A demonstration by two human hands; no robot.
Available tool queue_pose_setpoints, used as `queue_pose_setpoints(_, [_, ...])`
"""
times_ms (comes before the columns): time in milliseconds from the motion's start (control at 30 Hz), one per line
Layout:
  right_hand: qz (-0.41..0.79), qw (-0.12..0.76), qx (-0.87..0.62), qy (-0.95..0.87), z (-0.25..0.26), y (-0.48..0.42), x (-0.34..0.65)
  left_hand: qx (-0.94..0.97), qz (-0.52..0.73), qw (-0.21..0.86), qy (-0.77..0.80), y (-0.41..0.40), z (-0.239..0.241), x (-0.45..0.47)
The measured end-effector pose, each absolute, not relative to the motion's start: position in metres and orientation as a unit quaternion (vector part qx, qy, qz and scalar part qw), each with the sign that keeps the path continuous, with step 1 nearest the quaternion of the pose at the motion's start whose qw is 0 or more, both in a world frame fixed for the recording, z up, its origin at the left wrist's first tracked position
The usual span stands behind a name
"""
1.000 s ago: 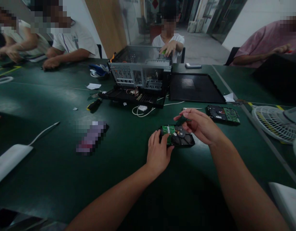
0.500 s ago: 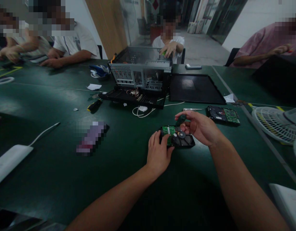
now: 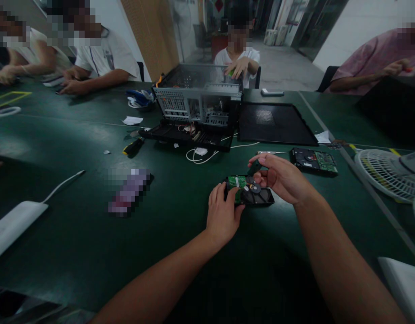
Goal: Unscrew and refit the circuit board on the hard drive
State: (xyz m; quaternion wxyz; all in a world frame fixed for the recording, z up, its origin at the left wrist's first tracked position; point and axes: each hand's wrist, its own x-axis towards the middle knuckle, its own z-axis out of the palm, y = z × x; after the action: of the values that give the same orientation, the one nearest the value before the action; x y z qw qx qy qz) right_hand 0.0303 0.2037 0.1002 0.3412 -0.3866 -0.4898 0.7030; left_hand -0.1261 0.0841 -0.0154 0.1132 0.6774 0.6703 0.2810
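Observation:
A black hard drive (image 3: pixel 253 194) with a green circuit board lies on the green table (image 3: pixel 92 252) in front of me. My left hand (image 3: pixel 223 215) rests on its near left corner, fingers curled over the edge and holding it down. My right hand (image 3: pixel 282 177) hovers over the drive's far right side, fingers pinched round a small dark tool (image 3: pixel 254 168) whose tip points down at the drive.
A second hard drive (image 3: pixel 314 161) lies to the right, a thin screwdriver (image 3: pixel 270 153) beside it. An open computer case (image 3: pixel 198 105), a black side panel (image 3: pixel 274 123), a yellow-handled screwdriver (image 3: pixel 133 146) and white cables (image 3: pixel 204 154) lie beyond. A white fan (image 3: pixel 386 173) stands at right. Several people sit around the table.
My right hand has come down from above the drive to its far right side, with the dark tool now showing in its fingers. My left hand has stayed put.

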Motion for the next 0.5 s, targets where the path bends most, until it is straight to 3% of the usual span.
queue_pose_setpoints(500, [0.698,0.331,-0.369,-0.516,0.1014,0.2060,0.0369,0.673,0.285,0.115,0.673,0.0837,-0.0143,-0.1264])
